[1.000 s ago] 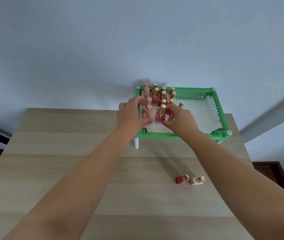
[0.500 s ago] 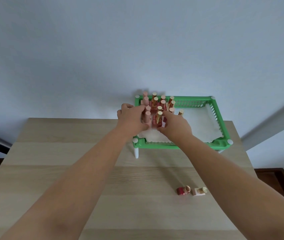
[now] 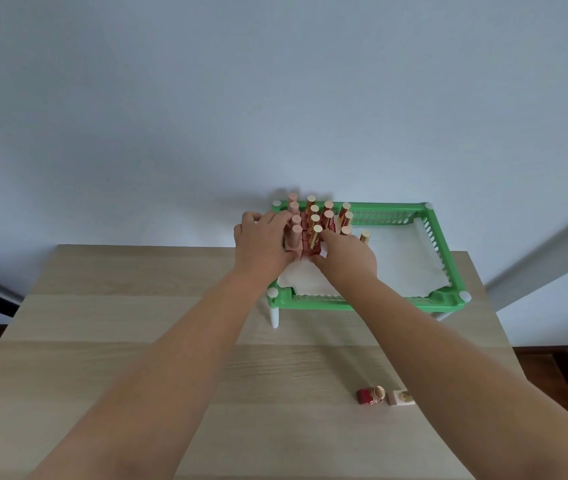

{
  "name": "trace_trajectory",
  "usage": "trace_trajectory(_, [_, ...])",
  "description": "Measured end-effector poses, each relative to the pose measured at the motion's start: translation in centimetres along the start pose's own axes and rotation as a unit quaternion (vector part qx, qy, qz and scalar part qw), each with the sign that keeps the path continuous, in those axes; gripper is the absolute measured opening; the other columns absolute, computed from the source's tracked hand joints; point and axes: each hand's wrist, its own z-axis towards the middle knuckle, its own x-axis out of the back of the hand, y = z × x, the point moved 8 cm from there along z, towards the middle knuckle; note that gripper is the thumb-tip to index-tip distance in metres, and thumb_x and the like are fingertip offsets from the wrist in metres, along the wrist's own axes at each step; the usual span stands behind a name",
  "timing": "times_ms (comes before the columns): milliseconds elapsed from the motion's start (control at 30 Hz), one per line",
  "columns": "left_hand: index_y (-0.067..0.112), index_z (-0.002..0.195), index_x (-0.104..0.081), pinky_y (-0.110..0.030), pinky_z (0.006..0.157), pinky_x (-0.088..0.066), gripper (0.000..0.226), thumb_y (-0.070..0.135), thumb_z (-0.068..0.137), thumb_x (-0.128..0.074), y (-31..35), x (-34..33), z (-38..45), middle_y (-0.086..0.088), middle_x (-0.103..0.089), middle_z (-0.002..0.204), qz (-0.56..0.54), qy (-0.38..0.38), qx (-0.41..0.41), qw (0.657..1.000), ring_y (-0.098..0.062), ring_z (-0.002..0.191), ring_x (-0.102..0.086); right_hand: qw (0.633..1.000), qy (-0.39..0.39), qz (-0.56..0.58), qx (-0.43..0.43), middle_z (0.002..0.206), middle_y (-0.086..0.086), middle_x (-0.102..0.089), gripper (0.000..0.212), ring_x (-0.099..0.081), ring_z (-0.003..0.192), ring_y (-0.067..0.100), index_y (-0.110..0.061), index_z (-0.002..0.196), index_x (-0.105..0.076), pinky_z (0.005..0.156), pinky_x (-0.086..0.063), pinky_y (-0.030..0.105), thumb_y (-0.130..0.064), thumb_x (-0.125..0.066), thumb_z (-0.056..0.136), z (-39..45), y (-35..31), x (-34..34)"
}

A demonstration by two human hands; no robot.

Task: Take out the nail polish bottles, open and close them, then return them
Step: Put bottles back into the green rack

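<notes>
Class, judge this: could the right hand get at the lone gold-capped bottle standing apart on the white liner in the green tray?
Probably yes: the lone bottle stands just beyond the right hand, with bare white liner around it.

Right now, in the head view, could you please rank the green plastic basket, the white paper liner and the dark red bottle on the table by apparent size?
1. Green plastic basket
2. White paper liner
3. Dark red bottle, though it lies nearer the camera.

Soft even daylight; faint shadows; edges bowed.
</notes>
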Motion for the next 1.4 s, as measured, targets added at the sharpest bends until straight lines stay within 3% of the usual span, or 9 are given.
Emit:
trace_trajectory(200, [0.032,0.117,-0.052,-0.032,0.079,-0.022,0.063,0.038,0.062,-0.081,0.0,0.2,0.1,0.011,-0.064,0.109,-0.022,0.019,0.001,1.0,-0.023,0.106,-0.04,1.0,0.007,-0.012,-0.002,0.072,0.0,-0.052,0.015,-0.05,0.066,0.024,-0.024,0.089,-0.052,0.054,-0.036,0.029,-0.036,-0.06,0.084,0.3,-0.1,-0.1])
trace_trajectory(467, [0.03,0.12,-0.051,-0.033,0.081,-0.023,0.065,0.04,0.063,-0.081,0.4,0.5,0.2,0.009,-0.066,0.109,0.0,0.015,-0.02,1.0,-0.024,0.109,-0.042,0.999,0.035,-0.039,0.006,0.077,0.003,-0.062,0.022,-0.056,0.069,0.026,-0.022,0.095,-0.058,0.055,-0.037,0.029,-0.041,-0.06,0.086,0.1,0.1,-0.1])
trace_trajectory(600, [0.03,0.118,-0.052,-0.032,0.079,-0.019,0.064,0.04,0.062,-0.082,0.4,0.5,0.0,0.009,-0.067,0.108,-0.004,0.018,-0.013,1.0,-0.024,0.109,-0.042,0.998,0.035,-0.045,0.003,0.074,0.002,-0.06,0.024,-0.05,0.064,0.024,-0.022,0.096,-0.058,0.055,-0.038,0.03,-0.043,-0.059,0.086,0.1,0.2,-0.1])
trace_trajectory(700, [0.031,0.117,-0.051,-0.033,0.079,-0.021,0.065,0.043,0.061,-0.082,0.3,0.7,-0.1,0.01,-0.067,0.107,-0.007,0.02,-0.005,1.0,-0.024,0.109,-0.042,0.999,0.033,-0.036,0.0,0.07,-0.002,-0.052,0.024,-0.049,0.065,0.022,-0.023,0.096,-0.058,0.055,-0.037,0.029,-0.044,-0.059,0.085,0.0,0.3,0.0])
trace_trajectory(867, [0.028,0.114,-0.051,-0.033,0.079,-0.022,0.052,0.037,0.069,-0.076,0.2,0.9,-0.5,0.009,-0.067,0.104,0.0,0.031,0.005,0.999,-0.025,0.11,-0.042,0.999,0.029,-0.021,0.004,0.074,0.0,-0.056,0.02,-0.057,0.073,0.025,-0.025,0.096,-0.06,0.059,-0.037,0.03,-0.042,-0.06,0.085,-0.2,0.2,0.4])
trace_trajectory(1000, [0.027,0.113,-0.052,-0.036,0.083,-0.028,0.049,0.038,0.07,-0.073,0.8,0.8,-0.5,0.01,-0.066,0.106,0.03,0.027,0.013,0.999,-0.024,0.112,-0.042,0.999,0.019,-0.027,0.003,0.079,0.005,-0.061,0.018,-0.051,0.067,0.025,-0.019,0.091,-0.058,0.058,-0.038,0.031,-0.037,-0.058,0.087,-0.2,-0.1,0.5])
trace_trajectory(1133, [0.026,0.111,-0.052,-0.036,0.083,-0.028,0.046,0.038,0.072,-0.072,1.0,0.7,-0.6,0.01,-0.066,0.105,0.048,0.038,0.018,0.998,-0.024,0.11,-0.043,0.999,0.022,-0.029,0.005,0.079,0.007,-0.064,0.018,-0.057,0.07,0.029,-0.018,0.091,-0.058,0.064,-0.04,0.032,-0.035,-0.058,0.088,-0.2,-0.2,0.5])
trace_trajectory(1267, [0.026,0.11,-0.052,-0.037,0.083,-0.029,0.044,0.038,0.072,-0.071,1.1,0.7,-0.7,0.01,-0.066,0.106,0.055,0.039,0.022,0.997,-0.024,0.111,-0.043,0.999,0.027,-0.031,0.008,0.077,0.005,-0.063,0.018,-0.05,0.062,0.025,-0.019,0.089,-0.058,0.056,-0.037,0.03,-0.036,-0.058,0.087,-0.2,-0.1,0.5])
trace_trajectory(1400, [0.027,0.113,-0.053,-0.037,0.086,-0.028,0.042,0.039,0.075,-0.068,1.0,1.0,-1.0,0.011,-0.066,0.108,0.026,0.032,0.038,0.998,-0.024,0.113,-0.041,1.0,0.02,-0.007,0.012,0.078,0.001,-0.064,0.02,-0.057,0.07,0.023,-0.024,0.096,-0.061,0.053,-0.035,0.028,-0.041,-0.059,0.086,-0.6,-0.2,1.0])
